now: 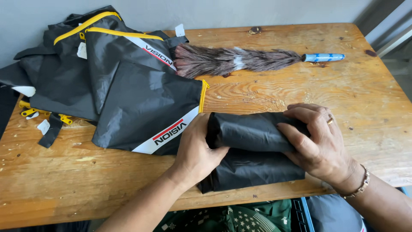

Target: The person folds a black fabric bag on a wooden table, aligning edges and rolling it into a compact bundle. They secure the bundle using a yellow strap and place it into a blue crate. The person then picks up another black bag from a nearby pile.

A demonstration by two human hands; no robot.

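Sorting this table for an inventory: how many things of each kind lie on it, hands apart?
Rolled black fabric bundle, gripped by left hand and right hand: 1
Heap of loose black fabric pieces with yellow trim: 1
Feather duster with blue handle: 1
Total: 3, all on the wooden table

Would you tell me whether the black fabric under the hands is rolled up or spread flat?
Partly rolled: the black fabric forms a thick roll gripped at its ends by the left hand and right hand, with a flat portion below.

Feather duster [240, 60] lies behind roll [253, 131], beside bags [107, 73].
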